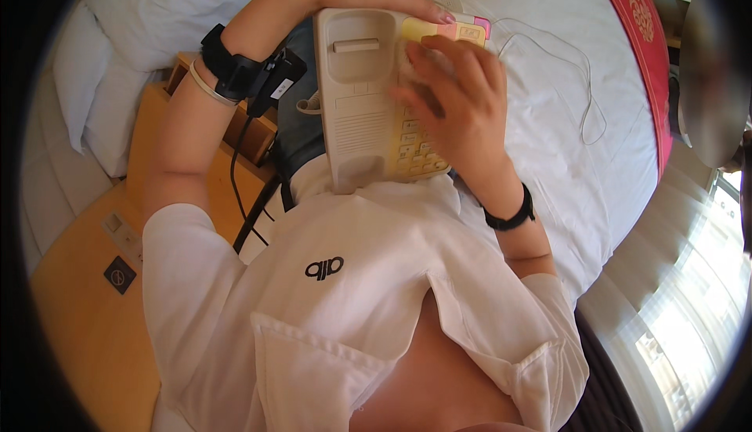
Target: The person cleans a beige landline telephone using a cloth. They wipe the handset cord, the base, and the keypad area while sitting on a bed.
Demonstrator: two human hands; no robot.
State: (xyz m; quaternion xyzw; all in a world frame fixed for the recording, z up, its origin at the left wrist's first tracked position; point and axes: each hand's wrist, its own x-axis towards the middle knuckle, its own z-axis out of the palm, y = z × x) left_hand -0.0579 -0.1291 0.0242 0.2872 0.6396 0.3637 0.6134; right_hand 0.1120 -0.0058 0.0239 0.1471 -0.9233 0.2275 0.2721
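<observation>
A beige desk telephone [360, 119] rests upright against my lap, its handset cradle bare on the left side. My left hand [423, 10] is closed over its far edge and steadies it, with the fingertips by the yellow and pink label strip [470, 31]; part of the hand is hidden behind the phone. Over the number keys [415, 146] hovers or presses my right hand [470, 87], fingers bent and smeared by motion. Something pale may be under those fingers, but the blur hides it.
A white-covered bed [548, 95] with a red runner [638, 48] lies to the right, a thin white cord [587, 111] loose on it. At left stands a wooden bedside table [78, 275]. A black cable [235, 166] hangs from the black box [278, 79] on my left wrist.
</observation>
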